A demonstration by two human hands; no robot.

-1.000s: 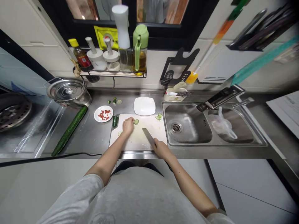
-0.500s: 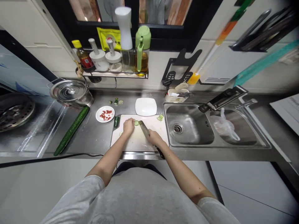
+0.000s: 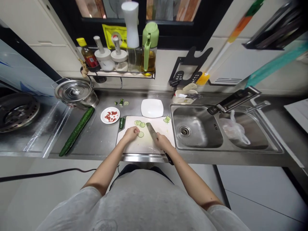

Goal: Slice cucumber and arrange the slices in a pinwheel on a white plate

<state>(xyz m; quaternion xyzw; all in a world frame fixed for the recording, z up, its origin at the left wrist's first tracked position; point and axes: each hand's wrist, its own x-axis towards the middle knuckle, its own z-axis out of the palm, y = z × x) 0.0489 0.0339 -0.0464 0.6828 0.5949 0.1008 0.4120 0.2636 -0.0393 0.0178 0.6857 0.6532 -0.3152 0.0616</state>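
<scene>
My left hand (image 3: 131, 133) is over the left half of the white cutting board (image 3: 134, 147), its fingertips pinched at the edge of a round cucumber slice (image 3: 141, 134). Just beyond it several overlapping cucumber slices (image 3: 140, 123) lie flat. My right hand (image 3: 164, 141) is closed round a kitchen knife (image 3: 151, 129), low on the blade, with the black handle sticking out below toward me. The blade points away and to the left, its tip beside the slices. A dark green cucumber chunk (image 3: 122, 123) rests at the board's left edge. More thin slices (image 3: 166, 119) lie at its far right corner.
Behind the board is a white square plate (image 3: 152, 108); left of it, a small plate (image 3: 103, 120) with red bits. A whole cucumber (image 3: 77, 131) lies near a lidded steel pot (image 3: 75, 93). At right is a double sink (image 3: 192, 128) with a plastic bag (image 3: 233, 128).
My left hand has drawn back toward me with one slice, uncovering the others. The knife first came left to the slices, then shifted slightly away from them.
</scene>
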